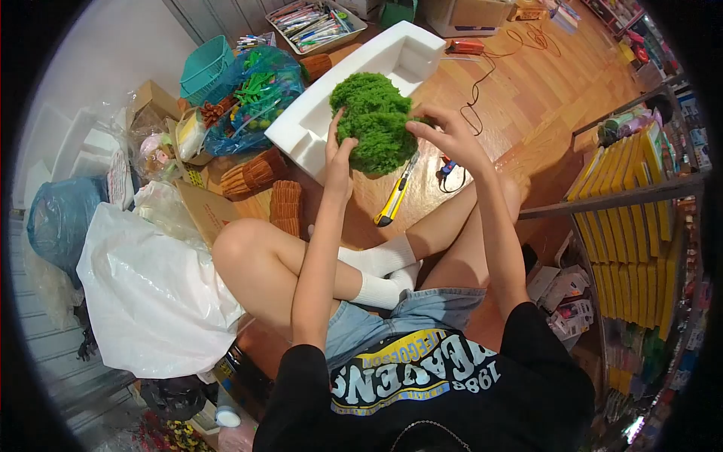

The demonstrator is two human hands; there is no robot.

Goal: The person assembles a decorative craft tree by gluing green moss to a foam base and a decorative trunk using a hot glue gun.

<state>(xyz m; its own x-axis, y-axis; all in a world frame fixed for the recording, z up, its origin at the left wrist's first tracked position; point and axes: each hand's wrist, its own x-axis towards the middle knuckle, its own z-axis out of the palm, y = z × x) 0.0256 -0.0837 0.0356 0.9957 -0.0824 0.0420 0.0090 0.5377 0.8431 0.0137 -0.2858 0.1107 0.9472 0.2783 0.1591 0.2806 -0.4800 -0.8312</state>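
A bushy clump of green moss-like material (pixel 373 124) is held up in front of me, over the white foam tray. My left hand (pixel 340 154) grips its left side, with the thumb in front and the fingers partly hidden behind. On the right edge of the clump, my right hand (pixel 452 137) has its thumb and bent fingers closed at the green strands. Just below, a yellow utility knife (pixel 390 203) lies on the floor. A small dark tool with a blue part (pixel 449 173) is to the knife's right.
The white foam tray (pixel 301 124) lies ahead. Brown fuzzy bundles (pixel 252 173), a blue plastic bag (pixel 267 87) and a teal basket (pixel 205 71) are to the left. Farther off are a box of pens (pixel 316 26) and a glue gun (pixel 465 47) with its cord. A shelf (pixel 617 200) stands right.
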